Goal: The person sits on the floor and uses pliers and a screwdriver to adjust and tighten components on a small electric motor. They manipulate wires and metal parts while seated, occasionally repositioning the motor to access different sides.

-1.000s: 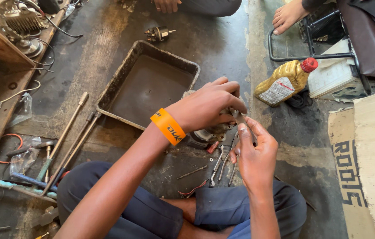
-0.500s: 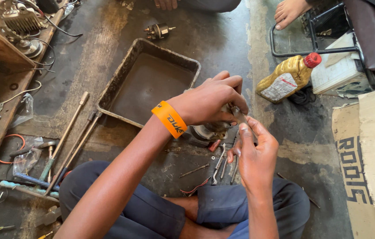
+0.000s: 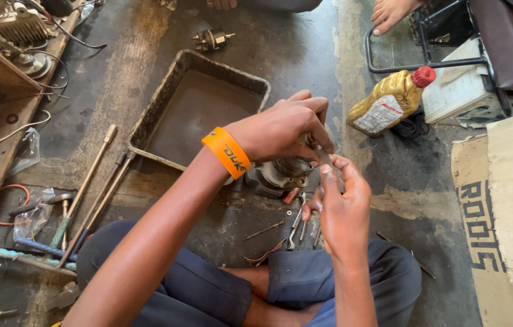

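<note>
I sit cross-legged on an oily floor. My left hand (image 3: 283,128), with an orange wristband (image 3: 226,152) on the wrist, pinches a small metal part (image 3: 323,156) from above. My right hand (image 3: 341,203) grips the same part from below, fingers closed around it. Just under my hands, a greasy round motor part (image 3: 280,174) rests on the floor. Small bolts, pins and tools (image 3: 296,221) lie scattered in front of my knees.
A dirty metal tray (image 3: 171,91) lies beyond my hands. An oil bottle with a red cap (image 3: 389,102) stands at the right near cardboard (image 3: 511,206). Hammers and rods (image 3: 86,194) lie left. Another person's foot (image 3: 393,12) is at the top.
My hands stay together on the small part, shifting slightly; the camera has tilted a little, so the scene sits slightly lower and left.
</note>
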